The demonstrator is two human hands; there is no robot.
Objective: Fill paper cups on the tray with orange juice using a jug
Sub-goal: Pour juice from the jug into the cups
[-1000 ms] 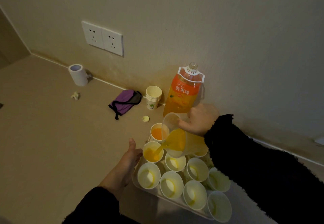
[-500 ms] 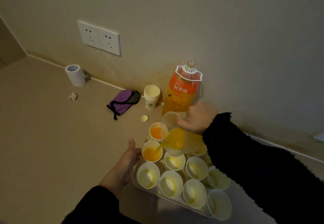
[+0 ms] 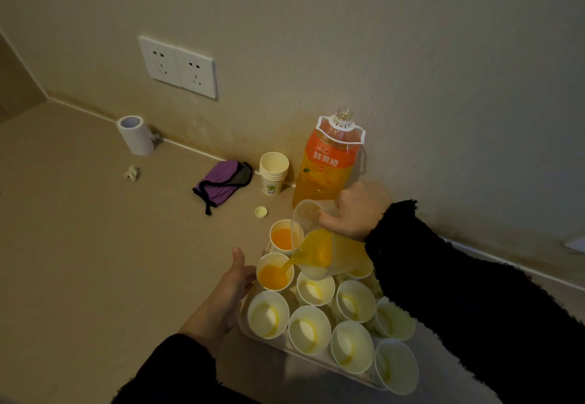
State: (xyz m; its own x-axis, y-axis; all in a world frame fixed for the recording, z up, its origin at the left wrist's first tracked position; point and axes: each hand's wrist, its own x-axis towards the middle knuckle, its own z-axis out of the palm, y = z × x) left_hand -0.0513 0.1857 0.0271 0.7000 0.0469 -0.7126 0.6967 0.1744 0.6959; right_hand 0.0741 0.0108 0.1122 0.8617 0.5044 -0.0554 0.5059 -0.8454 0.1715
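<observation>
**Task progress and legible markings, head view.** On the beige bench (image 3: 79, 261) stands a clear rectangular plastic tray (image 3: 316, 364) loaded with white paper cups. An uncapped clear plastic bottle of orange drink (image 3: 329, 166) stands against the wall behind it.

My right hand (image 3: 357, 210) is clamped on the handle side of the clear plastic jug (image 3: 319, 255). The jug is tilted to the left above the tray, and a thin stream of juice falls from its spout. My left hand (image 3: 231, 289) lies at the tray's left edge, thumb raised and fingers extended, and holds nothing. Its fingertips are against the cup being filled (image 3: 274, 275).

I judge the task to be at an early stage:
- The far-corner cup (image 3: 283, 239) holds juice nearly to its rim.
- The cup being filled is roughly half full.
- The eight other visible cups, such as the near-left cup (image 3: 268, 314), show only a yellow trace at the bottom.
- My right sleeve may hide more cups.

The bottle's orange label reads "鲜果橙" in white, and the small logo above it is illegible. The stack of spare paper cups (image 3: 273, 172) beside the bottle carries a green print that is too small to read.
</observation>
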